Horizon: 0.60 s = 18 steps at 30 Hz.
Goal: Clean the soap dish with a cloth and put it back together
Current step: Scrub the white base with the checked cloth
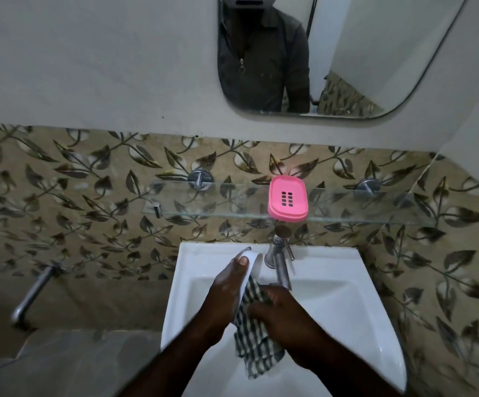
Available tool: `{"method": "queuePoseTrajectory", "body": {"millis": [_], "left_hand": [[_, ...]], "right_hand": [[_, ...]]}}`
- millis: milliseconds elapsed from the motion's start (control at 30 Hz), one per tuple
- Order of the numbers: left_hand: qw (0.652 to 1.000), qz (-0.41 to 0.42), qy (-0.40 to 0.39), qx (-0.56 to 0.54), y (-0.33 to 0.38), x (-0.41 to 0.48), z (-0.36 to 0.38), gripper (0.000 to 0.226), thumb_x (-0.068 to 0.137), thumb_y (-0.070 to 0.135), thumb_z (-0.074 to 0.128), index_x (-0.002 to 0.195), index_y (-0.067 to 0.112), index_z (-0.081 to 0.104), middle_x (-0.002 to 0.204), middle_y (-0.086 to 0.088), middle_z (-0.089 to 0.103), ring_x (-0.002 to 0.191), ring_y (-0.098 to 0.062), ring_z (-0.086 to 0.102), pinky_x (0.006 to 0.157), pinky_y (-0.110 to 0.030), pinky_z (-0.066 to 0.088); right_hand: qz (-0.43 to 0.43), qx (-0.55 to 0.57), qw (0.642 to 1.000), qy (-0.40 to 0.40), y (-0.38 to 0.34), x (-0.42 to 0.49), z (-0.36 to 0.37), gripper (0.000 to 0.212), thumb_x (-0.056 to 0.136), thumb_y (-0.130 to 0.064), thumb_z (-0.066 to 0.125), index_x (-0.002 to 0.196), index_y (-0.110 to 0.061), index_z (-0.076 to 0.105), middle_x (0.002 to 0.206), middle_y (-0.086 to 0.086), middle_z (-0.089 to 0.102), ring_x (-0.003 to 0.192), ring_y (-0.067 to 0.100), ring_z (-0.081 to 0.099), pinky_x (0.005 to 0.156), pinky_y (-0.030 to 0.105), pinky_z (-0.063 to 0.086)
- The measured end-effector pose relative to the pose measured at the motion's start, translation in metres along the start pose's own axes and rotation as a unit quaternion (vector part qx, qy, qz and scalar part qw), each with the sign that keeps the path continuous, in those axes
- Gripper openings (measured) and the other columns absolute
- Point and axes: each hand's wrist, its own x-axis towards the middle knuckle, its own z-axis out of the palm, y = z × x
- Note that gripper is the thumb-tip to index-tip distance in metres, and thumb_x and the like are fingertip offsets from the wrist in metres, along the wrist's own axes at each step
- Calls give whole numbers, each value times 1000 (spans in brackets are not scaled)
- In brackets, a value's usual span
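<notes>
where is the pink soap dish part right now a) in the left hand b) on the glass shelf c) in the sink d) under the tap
B: the pink soap dish part sits on the glass shelf above the tap, while the left hand holds a white piece and the right hand a checked cloth.

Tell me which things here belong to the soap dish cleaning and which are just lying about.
In the job: white dish piece, held by the left hand; checked cloth, gripped by the right hand; pink dish piece on the glass shelf.
Lying about: tap, mirror, wall spout, sink.
</notes>
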Motion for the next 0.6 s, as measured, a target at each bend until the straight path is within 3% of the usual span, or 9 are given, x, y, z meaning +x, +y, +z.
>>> {"method": "queuePoseTrajectory", "body": {"millis": [67, 133, 200, 300, 367, 433, 500, 600], "left_hand": [[1000, 4, -22, -17, 4, 0, -3, 43, 89, 49, 46, 117, 23, 67, 112, 1, 74, 105, -12, 69, 82, -22, 53], [999, 14, -31, -36, 10, 0, -5, 47, 91, 44, 45, 119, 12, 65, 110, -8, 74, 104, -20, 70, 78, -24, 55], [998, 28, -42, -39, 17, 1, -11, 49, 91, 43, 45, 124, 12, 62, 116, -9, 72, 109, -22, 68, 86, -28, 54], [998, 31, -36, -33, 22, 6, -24, 48, 91, 49, 47, 124, 19, 63, 116, -10, 71, 110, -26, 67, 95, -40, 52], [999, 29, -18, -33, 20, 10, -31, 47, 91, 54, 50, 123, 23, 64, 115, -5, 72, 110, -25, 67, 95, -39, 51], [999, 18, -9, -50, 19, 10, -32, 51, 89, 56, 53, 124, 21, 64, 119, -6, 71, 114, -26, 65, 99, -42, 49], [996, -13, -13, -84, 18, 9, -33, 54, 89, 52, 51, 126, 13, 63, 118, -18, 69, 113, -35, 64, 100, -47, 49], [994, -4, -52, -100, 14, 11, -35, 54, 94, 49, 48, 129, 9, 59, 124, -17, 66, 117, -32, 62, 102, -45, 47]], "right_hand": [[-18, 34, 999, 20, -15, 9, 0, 16, 78, -3, 55, 83, 5, 67, 90, 34, 68, 75, 34, 67, 80, 53, 53], [-37, 136, 988, 61, -29, 23, -2, 21, 80, 0, 54, 94, 15, 60, 99, 40, 63, 82, 40, 65, 84, 58, 51], [-73, 179, 977, 90, -39, 28, 4, 18, 82, 0, 54, 94, 11, 62, 98, 36, 66, 85, 41, 66, 84, 56, 52], [-110, 53, 987, 102, -27, 21, 26, 17, 80, -10, 52, 86, -4, 67, 84, 21, 71, 80, 31, 70, 75, 50, 56], [-111, -76, 988, 80, -10, 14, 39, 13, 79, -12, 52, 79, -6, 63, 74, 18, 67, 68, 21, 64, 67, 48, 54], [-91, -116, 987, 63, -9, 14, 39, 11, 80, -9, 52, 76, -5, 62, 69, 15, 66, 63, 17, 61, 65, 42, 53], [-71, -56, 993, 71, -24, 22, 34, 17, 83, -2, 52, 75, -3, 67, 72, 16, 69, 67, 20, 65, 68, 38, 52], [-67, 130, 983, 109, -51, 34, 29, 17, 86, 1, 52, 86, 1, 69, 86, 24, 72, 83, 38, 70, 78, 49, 56]]}}
